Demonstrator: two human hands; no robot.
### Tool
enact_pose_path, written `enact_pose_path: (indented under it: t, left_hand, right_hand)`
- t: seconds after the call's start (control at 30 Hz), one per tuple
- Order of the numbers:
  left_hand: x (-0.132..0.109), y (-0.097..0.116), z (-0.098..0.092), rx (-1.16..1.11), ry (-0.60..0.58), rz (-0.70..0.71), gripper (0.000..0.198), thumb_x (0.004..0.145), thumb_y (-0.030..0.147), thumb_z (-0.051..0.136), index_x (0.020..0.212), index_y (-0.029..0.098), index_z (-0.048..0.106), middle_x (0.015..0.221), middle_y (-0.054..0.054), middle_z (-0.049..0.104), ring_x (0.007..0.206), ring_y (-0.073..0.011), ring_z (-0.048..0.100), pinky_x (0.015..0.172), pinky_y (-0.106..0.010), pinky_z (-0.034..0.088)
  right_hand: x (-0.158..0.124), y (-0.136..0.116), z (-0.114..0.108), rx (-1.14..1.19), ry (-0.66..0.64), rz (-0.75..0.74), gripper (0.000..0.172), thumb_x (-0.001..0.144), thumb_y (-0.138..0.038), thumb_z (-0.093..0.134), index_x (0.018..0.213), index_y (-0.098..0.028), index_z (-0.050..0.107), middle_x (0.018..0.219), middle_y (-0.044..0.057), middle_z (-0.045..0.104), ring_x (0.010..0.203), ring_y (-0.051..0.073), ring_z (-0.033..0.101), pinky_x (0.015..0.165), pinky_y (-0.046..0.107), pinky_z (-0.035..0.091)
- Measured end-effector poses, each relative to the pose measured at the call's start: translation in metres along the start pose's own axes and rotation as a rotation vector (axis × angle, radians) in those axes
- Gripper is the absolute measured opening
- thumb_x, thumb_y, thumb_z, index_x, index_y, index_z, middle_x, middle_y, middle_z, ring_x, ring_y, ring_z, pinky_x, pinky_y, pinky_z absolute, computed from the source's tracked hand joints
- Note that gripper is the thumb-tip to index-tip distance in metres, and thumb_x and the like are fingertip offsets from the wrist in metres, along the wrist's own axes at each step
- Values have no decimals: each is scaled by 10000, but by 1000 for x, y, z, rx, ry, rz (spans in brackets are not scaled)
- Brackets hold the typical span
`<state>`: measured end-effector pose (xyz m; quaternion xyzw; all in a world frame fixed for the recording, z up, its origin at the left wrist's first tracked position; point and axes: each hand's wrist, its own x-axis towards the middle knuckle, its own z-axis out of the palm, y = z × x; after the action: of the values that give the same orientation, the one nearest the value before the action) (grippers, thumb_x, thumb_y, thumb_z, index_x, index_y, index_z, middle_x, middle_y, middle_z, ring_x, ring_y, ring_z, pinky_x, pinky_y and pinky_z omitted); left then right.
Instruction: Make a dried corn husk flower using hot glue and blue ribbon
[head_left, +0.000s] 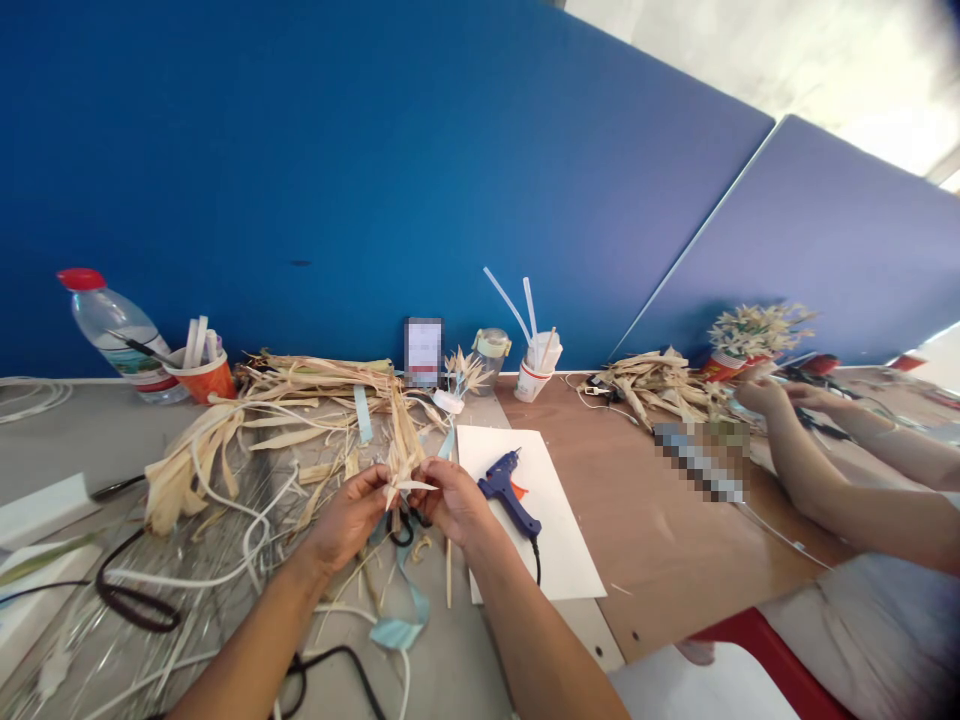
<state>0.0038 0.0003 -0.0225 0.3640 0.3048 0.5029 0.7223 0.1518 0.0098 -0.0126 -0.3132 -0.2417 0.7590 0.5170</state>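
A pale, pointed-petal flower of dried corn husk [405,486] is held up between my two hands. My left hand [346,522] pinches its left side, fingers closed. My right hand [454,502] grips a petal on the right with fingertips pressed together. Beneath them, black looped handles [401,530], perhaps of scissors, partly show on the table. A light blue ribbon [397,632] trails down in front. Just right of my right hand, a blue glue gun [511,492] lies on a white sheet [559,540].
Dried husks [322,385] and white cables [259,540] spread over the left side. Behind stand a water bottle [124,330], an orange cup [206,375], a phone [424,352], a jar [491,355] and a paper cup [534,380]. A co-worker's arms [832,480] reach in at right.
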Motion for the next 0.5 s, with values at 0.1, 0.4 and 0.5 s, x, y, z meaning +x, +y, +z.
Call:
enact_pose_path:
  t: [0.1, 0.4, 0.5]
  left_hand:
    - [1, 1, -1, -33, 3, 3, 180, 630, 225, 809, 741, 153, 688, 683, -9, 625, 637, -109, 531, 648, -225, 432]
    - [2, -2, -4, -25, -28, -5, 160, 648, 228, 800, 741, 150, 696, 703, -12, 634, 651, -103, 522, 655, -218, 417]
    - [2, -1, -2, -9, -37, -22, 178, 641, 243, 805, 743, 148, 695, 737, -26, 652, 689, -123, 542, 687, -238, 425]
  right_hand:
    - [0, -1, 0, 22, 15, -42, 167, 617, -236, 690, 555, -160, 555, 533, -40, 536, 441, 75, 456, 450, 199, 414]
    - [-6, -8, 6, 126, -97, -123, 205, 624, -271, 770, 693, -170, 605, 592, -47, 539, 508, 78, 462, 531, 208, 425]
    - [-8, -10, 6, 83, -122, -95, 270, 630, -329, 772, 809, -156, 667, 642, -29, 586, 540, 88, 494, 558, 216, 437]
